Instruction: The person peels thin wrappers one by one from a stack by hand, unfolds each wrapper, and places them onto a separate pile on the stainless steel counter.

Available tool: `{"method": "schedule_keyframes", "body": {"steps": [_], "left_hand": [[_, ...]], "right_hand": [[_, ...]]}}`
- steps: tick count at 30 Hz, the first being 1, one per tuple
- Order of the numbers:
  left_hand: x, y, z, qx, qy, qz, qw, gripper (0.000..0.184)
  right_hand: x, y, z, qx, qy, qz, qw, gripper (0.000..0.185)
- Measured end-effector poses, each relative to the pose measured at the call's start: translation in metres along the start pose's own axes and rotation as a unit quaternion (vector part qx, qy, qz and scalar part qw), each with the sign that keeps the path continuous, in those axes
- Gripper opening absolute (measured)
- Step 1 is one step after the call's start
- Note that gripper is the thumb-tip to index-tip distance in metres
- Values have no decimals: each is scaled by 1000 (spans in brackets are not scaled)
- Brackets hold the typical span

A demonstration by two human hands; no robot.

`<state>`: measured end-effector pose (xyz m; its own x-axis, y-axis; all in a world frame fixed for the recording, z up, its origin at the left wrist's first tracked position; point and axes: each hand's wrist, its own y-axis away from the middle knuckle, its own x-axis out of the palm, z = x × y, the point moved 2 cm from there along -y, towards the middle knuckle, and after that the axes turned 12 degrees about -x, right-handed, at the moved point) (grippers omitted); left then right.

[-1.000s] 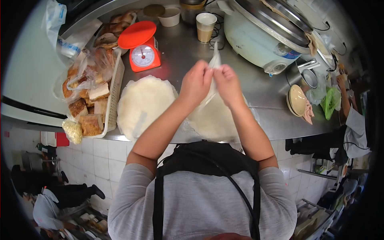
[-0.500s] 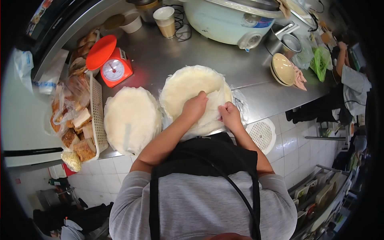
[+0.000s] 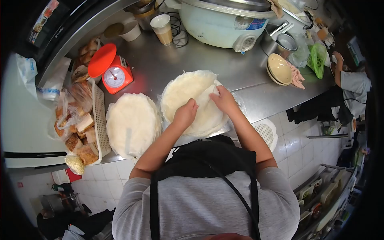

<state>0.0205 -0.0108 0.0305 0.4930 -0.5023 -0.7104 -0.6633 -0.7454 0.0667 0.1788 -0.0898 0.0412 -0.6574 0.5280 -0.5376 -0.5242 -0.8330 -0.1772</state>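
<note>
A stack of thin round pale sheets (image 3: 180, 86) lies on the steel counter in front of me. My left hand (image 3: 186, 114) is closed at the stack's middle, pinching the near part of a thin sheet. Further right, my right hand (image 3: 224, 99) pinches the same sheet, partly lifted and folded near the stack's right edge. Clear plastic shows beneath the stack. To the left, a second round pale stack (image 3: 134, 120) lies untouched beside the bread basket.
A white basket (image 3: 100, 120) of browned chunks (image 3: 86, 152) stands left, with a red scale (image 3: 116, 76) behind it. Farther back are a cup (image 3: 163, 30) and a large rice cooker (image 3: 224, 26). Bowls (image 3: 279, 69) sit right. A person (image 3: 354, 86) stands at far right.
My hands have come down from the raised, gathered sheet to the right stack. Since the middle frame, my right hand has moved up along the stack's edge and my left hand slightly down and left.
</note>
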Motion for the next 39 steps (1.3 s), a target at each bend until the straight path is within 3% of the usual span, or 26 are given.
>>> {"method": "schedule_keyframes", "body": {"steps": [3, 5, 8, 11, 14, 24, 28, 29, 31, 34, 36, 39], "left_hand": [[-6, -3, -11, 44, 55, -69, 995, 14], [-18, -8, -34, 110, 96, -164, 976, 14], [-16, -23, -42, 135, 58, -168, 975, 13], [-13, -27, -38, 22, 54, -69, 996, 14], [-19, -28, -30, -3, 102, -71, 992, 17], [-61, -27, -14, -46, 165, -170, 970, 20], [-64, -25, -9, -10, 117, -193, 974, 19], [-64, -21, -10, 23, 80, -208, 975, 18], [-63, -16, -14, 84, 22, -218, 972, 15], [-58, -6, -19, 160, -19, -208, 965, 10], [-53, -2, -15, 203, -15, -216, 955, 9], [-54, 5, -7, 185, -35, -185, 964, 7]], "right_hand": [[14, -12, -5, -59, 64, -1, 996, 23], [17, -5, 10, -34, -6, 16, 999, 20], [20, 7, 22, -58, -48, 16, 997, 18], [12, 11, 28, -89, -44, 25, 995, 20], [3, 14, 14, -97, -66, 13, 993, 20], [-16, 20, -34, 3, -112, -76, 991, 23], [-7, 21, -62, 26, -165, -94, 981, 25], [-6, 20, -68, 27, -66, 16, 997, 26], [-26, 15, -32, 27, 133, 230, 964, 32], [-24, -6, 4, 3, 198, 166, 966, 46], [-14, -31, 21, -82, 150, 149, 974, 52], [20, -64, 15, -189, 110, 162, 962, 46]]}}
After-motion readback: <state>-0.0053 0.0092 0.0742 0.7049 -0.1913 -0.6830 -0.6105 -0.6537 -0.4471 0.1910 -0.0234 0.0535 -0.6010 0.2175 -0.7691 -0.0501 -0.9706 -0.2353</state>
